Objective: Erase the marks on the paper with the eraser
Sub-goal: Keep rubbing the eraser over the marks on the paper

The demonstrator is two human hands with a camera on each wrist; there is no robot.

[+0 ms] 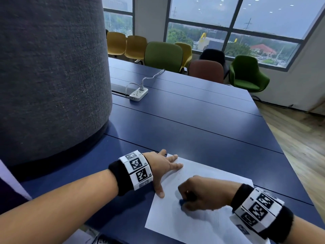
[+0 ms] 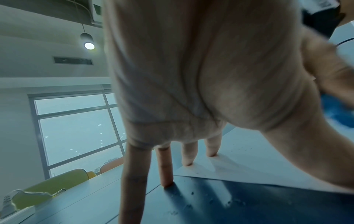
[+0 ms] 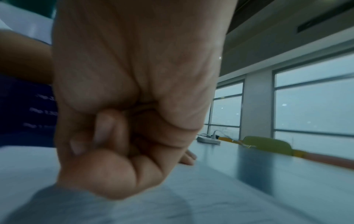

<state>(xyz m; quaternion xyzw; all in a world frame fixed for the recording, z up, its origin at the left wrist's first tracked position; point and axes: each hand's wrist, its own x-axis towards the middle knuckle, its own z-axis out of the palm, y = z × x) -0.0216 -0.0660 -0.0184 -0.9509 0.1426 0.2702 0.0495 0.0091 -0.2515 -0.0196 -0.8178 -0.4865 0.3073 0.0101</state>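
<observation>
The blue eraser (image 1: 181, 202) sat pressed against the white paper (image 1: 207, 175), pinched in the curled fingers of the right hand (image 1: 202, 194); the paper lay at the near edge of the dark blue table (image 1: 193, 120); the left hand (image 1: 161, 169) lay flat with fingers spread across the sheet's left edge, holding nothing; a white power strip (image 1: 139, 93) lay further back, near a grey pillar (image 1: 52, 76).
</observation>
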